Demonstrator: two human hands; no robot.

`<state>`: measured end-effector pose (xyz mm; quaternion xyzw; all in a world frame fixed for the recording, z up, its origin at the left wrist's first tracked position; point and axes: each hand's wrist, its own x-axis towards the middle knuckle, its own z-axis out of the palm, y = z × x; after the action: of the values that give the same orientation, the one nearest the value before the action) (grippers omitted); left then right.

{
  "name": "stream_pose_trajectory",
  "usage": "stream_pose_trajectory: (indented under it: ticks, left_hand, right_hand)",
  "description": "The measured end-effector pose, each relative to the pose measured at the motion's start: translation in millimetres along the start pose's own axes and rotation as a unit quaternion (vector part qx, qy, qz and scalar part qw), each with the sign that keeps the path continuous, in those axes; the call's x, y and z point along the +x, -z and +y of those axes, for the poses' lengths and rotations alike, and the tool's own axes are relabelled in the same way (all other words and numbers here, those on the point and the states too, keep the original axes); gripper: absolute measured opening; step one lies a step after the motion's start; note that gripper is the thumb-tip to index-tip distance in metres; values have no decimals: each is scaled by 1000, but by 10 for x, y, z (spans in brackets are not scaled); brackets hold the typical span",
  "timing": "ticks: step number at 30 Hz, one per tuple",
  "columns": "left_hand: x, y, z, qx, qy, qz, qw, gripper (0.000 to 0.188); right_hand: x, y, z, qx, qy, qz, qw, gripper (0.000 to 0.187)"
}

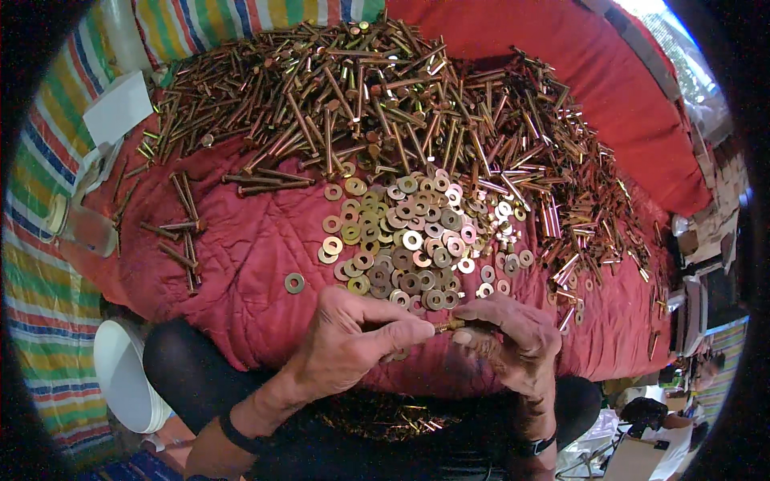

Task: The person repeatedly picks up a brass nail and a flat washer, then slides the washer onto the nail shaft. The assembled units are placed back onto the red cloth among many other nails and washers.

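Note:
Both hands meet in front of me over the red quilted cloth (265,212). Between them shows a short stretch of a brass-coloured threaded bolt (447,326). My left hand (353,341) pinches its left end with thumb and forefinger, which hide that end. On the right end, my right hand (513,337) grips with thumb and fingers and covers the rest. Just beyond the hands lies a heap of flat washers (417,232), with small nuts (504,228) at its right side. A single washer (294,283) rests apart to the left.
A large mound of long bolts (337,96) spreads along the far side and down the right. A few bolts (188,232) lie loose at left, near a clear bottle (88,228) and white box (119,108). White buckets (124,377) stand lower left; more bolts (393,417) sit before my lap.

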<state>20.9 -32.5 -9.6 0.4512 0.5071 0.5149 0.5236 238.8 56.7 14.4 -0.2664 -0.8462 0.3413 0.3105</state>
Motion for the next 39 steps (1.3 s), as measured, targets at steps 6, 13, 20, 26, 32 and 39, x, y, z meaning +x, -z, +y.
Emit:
stream_pose_trajectory:
  ticks: [6,13,20,26,32,39]
  left_hand:
    - [2,-75,-19,3,-39,9,999,16]
    - [1,1,65,-108,72,-8,992,14]
    - [6,-30,40,-102,92,-29,990,15]
    - [23,-12,3,-119,63,-9,991,18]
    - [4,8,45,-125,102,-25,987,18]
    - [13,4,66,-154,134,-8,979,17]
  right_hand:
    - [-39,-12,-87,45,-251,-7,967,40]
    - [47,-18,-29,17,-33,26,999,30]
    - [-48,50,-24,50,-143,-47,987,31]
    - [19,62,9,24,-41,-11,999,44]
    - [-6,25,51,-65,13,-40,997,34]
    - [42,-28,-116,-14,-43,-19,999,29]
